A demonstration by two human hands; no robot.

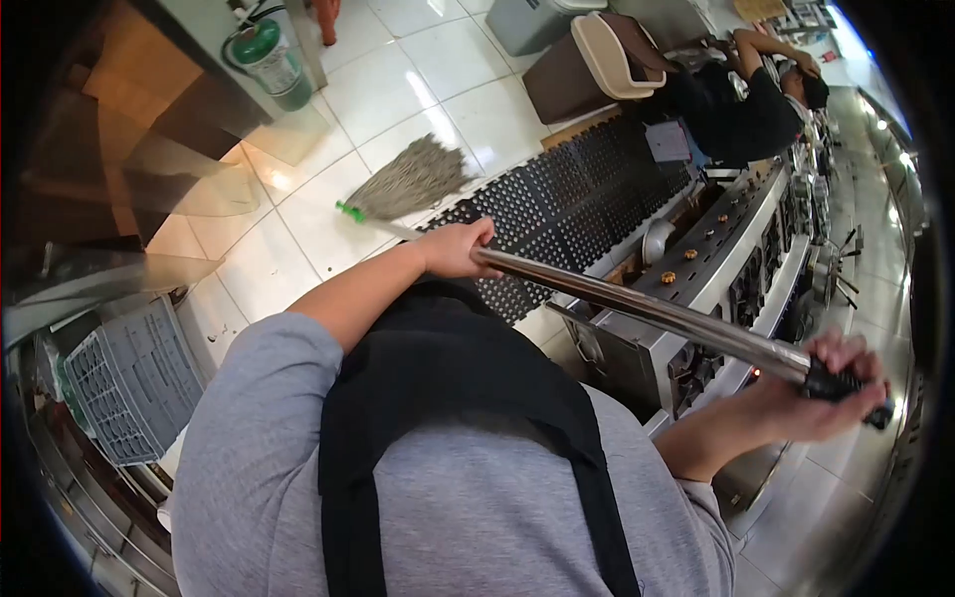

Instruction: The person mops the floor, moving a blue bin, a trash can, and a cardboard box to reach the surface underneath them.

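Observation:
A mop [413, 181] with grey strings and a green clamp rests its head on the white tiled floor, at the edge of a black perforated mat. Its metal pole [637, 304] slants across in front of my body. My left hand [460, 249] is closed around the lower part of the pole. At the upper end, my right hand [831, 393] wraps round the black grip, slightly blurred.
The black mat [587, 184] runs beside a steel stove [721, 259] with knobs and burners. A co-worker [741, 114] in black stands at the far end, near brown bins [587, 75]. On the left are a green fire extinguisher [271, 65] and a grey crate [134, 383].

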